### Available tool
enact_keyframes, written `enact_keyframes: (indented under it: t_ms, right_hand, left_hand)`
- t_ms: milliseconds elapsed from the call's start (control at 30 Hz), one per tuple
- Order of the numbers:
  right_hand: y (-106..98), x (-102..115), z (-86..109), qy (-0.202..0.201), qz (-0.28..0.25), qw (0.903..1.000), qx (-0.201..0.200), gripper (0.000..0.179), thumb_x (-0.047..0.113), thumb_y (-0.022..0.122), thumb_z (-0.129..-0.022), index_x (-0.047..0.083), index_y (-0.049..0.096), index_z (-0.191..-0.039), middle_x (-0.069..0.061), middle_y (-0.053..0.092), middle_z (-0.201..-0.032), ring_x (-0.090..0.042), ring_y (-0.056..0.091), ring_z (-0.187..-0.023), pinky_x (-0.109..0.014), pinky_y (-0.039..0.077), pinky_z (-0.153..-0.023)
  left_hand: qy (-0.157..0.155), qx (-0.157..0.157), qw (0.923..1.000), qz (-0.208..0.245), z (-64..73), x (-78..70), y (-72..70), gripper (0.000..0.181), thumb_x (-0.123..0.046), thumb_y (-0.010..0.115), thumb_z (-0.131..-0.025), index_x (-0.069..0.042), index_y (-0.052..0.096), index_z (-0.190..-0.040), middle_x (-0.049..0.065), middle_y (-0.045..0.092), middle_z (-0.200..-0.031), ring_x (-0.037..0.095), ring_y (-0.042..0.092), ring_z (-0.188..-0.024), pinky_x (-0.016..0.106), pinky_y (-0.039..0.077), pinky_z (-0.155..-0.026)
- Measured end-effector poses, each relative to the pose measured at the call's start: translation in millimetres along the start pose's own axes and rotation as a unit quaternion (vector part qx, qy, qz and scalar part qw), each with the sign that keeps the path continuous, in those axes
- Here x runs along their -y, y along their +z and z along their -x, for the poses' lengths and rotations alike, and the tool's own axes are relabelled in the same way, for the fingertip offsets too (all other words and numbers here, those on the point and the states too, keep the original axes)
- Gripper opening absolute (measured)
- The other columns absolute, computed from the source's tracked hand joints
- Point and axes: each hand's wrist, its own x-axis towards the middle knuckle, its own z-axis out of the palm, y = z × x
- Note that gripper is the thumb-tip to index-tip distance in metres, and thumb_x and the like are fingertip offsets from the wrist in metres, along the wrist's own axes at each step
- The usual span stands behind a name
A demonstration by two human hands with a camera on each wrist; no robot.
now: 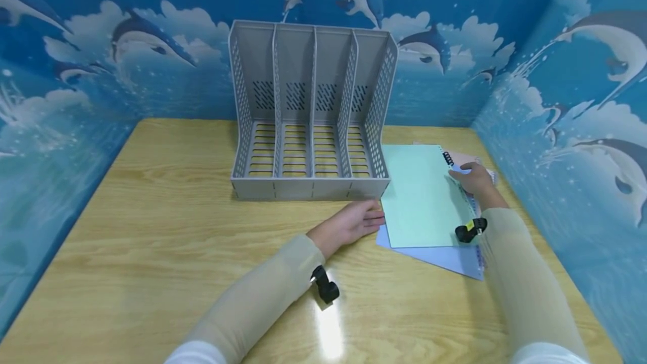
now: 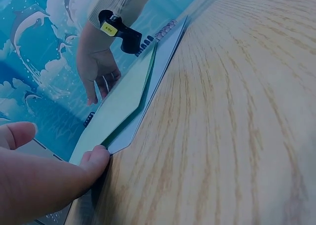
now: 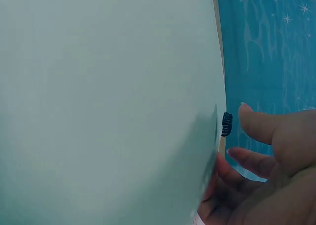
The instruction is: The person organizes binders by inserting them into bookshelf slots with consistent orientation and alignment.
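Note:
A mint-green spiral notebook (image 1: 424,195) with a black coil along its right edge lies on a blue notebook (image 1: 440,257), whose corner sticks out toward the front. My left hand (image 1: 354,222) rests at the green notebook's left edge, its fingertips right at the two notebooks in the left wrist view. Over at the coil side, my right hand (image 1: 474,180) has its fingers at the green notebook's edge. In the right wrist view, the thumb (image 3: 256,124) stands off from the cover, while some fingertips are hidden behind that edge.
A grey four-slot file holder (image 1: 310,187) stands against the dolphin-print backdrop, directly left of the notebooks. Part of a pink notebook (image 1: 460,157) shows beyond the green one. The wooden table (image 1: 167,206) is walled in at the back and right side.

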Motion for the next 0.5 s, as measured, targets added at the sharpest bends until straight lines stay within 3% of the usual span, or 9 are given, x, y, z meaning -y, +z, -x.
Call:
enact_keyframes:
  t_ms: [100,200,300,400,500]
  right_hand:
    - [0.3,-2.3,-2.9,-0.006,0.002,1.0,0.002,0.074,0.047,0.043,-0.1,-0.005,0.025,-0.149,-0.031,0.036,-0.137,-0.032,0.046,-0.097,-0.043,0.046,-0.078]
    - [1.5,-3.9,-4.4,0.002,0.003,0.9999,0.012,0.075,0.049,0.04,-0.1,-0.005,0.026,-0.149,-0.033,0.029,-0.145,-0.04,0.044,-0.114,-0.052,0.043,-0.096]
    - [2.4,-4.8,-4.7,0.012,-0.003,0.9996,0.024,0.077,0.052,0.038,-0.1,-0.005,0.025,-0.15,-0.032,0.019,-0.153,-0.044,0.029,-0.136,-0.054,0.032,-0.111]
    - [1.9,-5.8,-4.5,0.018,-0.014,0.9994,0.027,0.081,0.055,0.038,-0.099,-0.006,0.024,-0.15,-0.031,0.018,-0.154,-0.045,0.023,-0.14,-0.053,0.028,-0.114]
    - [0.5,-6.3,-3.8,0.025,-0.037,0.9985,0.032,0.085,0.058,0.039,-0.097,-0.006,0.024,-0.15,-0.031,0.019,-0.154,-0.043,0.026,-0.139,-0.052,0.03,-0.113]
  left_hand:
    - [-0.002,0.0,1.0,0.004,0.2,-0.2,-0.3,0.05,-0.007,0.046,-0.098,0.007,0.035,-0.144,0.028,0.047,-0.139,0.039,0.046,-0.13,0.045,0.036,-0.112]
    - [-0.004,-0.001,0.9999,0.009,-0.4,0.4,-0.6,0.044,-0.006,0.047,-0.097,0.009,0.041,-0.138,0.028,0.048,-0.138,0.039,0.047,-0.13,0.045,0.037,-0.112]
    - [-0.006,-0.002,0.9999,0.013,-1.4,2.3,-1.2,0.037,-0.005,0.047,-0.096,0.01,0.048,-0.129,0.028,0.048,-0.138,0.039,0.047,-0.13,0.045,0.037,-0.112]
    - [0.0,0.001,0.9999,0.014,-2.1,4.8,-1.8,0.033,-0.004,0.047,-0.095,0.012,0.051,-0.124,0.029,0.048,-0.138,0.039,0.047,-0.13,0.045,0.037,-0.111]
    - [0.006,0.008,0.9998,0.016,-3.0,6.7,-2.9,0.032,-0.004,0.046,-0.096,0.013,0.051,-0.123,0.029,0.049,-0.138,0.039,0.046,-0.13,0.045,0.037,-0.111]
